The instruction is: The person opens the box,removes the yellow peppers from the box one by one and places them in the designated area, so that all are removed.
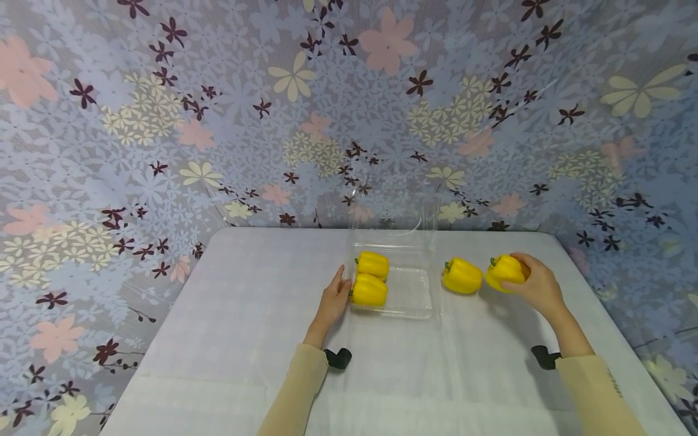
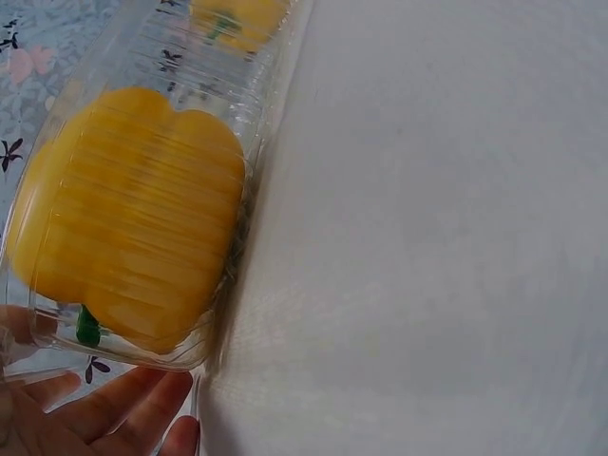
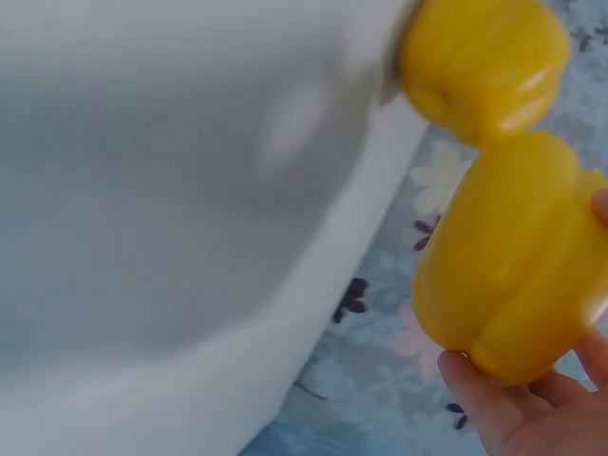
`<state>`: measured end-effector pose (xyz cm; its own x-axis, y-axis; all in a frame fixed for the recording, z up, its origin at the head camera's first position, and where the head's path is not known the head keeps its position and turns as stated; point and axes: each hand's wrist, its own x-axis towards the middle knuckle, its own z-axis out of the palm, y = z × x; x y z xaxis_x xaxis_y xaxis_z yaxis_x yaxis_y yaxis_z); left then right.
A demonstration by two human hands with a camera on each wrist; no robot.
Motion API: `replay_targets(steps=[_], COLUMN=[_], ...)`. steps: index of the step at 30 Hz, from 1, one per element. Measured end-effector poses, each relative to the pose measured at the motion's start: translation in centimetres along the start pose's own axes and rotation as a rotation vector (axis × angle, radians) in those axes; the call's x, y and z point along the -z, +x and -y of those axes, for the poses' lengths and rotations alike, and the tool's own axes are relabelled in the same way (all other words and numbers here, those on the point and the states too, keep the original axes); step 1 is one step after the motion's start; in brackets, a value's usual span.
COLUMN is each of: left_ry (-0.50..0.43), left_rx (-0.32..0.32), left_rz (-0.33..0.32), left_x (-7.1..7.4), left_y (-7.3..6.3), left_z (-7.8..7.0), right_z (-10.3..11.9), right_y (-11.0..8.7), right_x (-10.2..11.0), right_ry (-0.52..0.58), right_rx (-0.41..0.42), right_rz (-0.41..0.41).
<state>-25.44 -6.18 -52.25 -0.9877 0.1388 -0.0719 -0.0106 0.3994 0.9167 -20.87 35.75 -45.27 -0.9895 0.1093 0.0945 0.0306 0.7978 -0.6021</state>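
My right hand (image 1: 538,287) grips a yellow bell pepper (image 1: 503,272) at the right of the table, its thumb and fingers on the pepper's near end in the right wrist view. Just left of it lies another yellow bell pepper (image 1: 462,276). A clear plastic clamshell box (image 1: 411,289) stands open, lid (image 1: 392,221) raised at the back. Two yellow bell peppers, one behind (image 1: 373,265) and one in front (image 1: 369,290), lie in its left half with stems to the left. Against the box's left wall rests my left hand (image 1: 332,300), fingers fairly straight.
The table (image 1: 229,327) has a white cloth over it. A patterned floral cloth (image 1: 234,121) hangs behind and at both sides. Dark wrist-worn devices sit at the left wrist (image 1: 339,358) and the right wrist (image 1: 544,357).
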Motion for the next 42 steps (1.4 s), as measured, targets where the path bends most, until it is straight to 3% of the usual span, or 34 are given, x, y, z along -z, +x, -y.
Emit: replay_targets(steps=[10, 18, 26, 30, 35, 42], left_ry=[-0.005, -0.019, -0.019, -0.019, -0.016, -0.022], left_rx=[0.003, -0.011, -0.007, -0.009, 0.004, 0.003], left_rz=[0.001, 0.004, -0.001, -0.001, 0.0, 0.001], left_x=[0.0, 0.1, 0.3, 0.3, 0.1, 0.0], left_y=[0.1, 0.1, 0.1, 0.1, 0.1, -0.1], left_z=[0.1, 0.1, 0.0, 0.0, 0.0, 0.0], right_z=[-2.6, -3.0, -3.1, -1.9, 1.5, 7.3], right_y=[0.3, 0.3, 0.8, 0.9, 0.7, 0.7], right_x=[-1.6, -2.5, -2.6, -2.7, -4.0, -6.4], right_ry=[-0.01, -0.002, 0.058, 0.052, 0.061, 0.145], right_rx=[-0.005, -0.005, -0.002, 0.018, 0.112, 0.162], right_rz=[0.067, 0.057, 0.107, 0.069, -0.014, 0.11])
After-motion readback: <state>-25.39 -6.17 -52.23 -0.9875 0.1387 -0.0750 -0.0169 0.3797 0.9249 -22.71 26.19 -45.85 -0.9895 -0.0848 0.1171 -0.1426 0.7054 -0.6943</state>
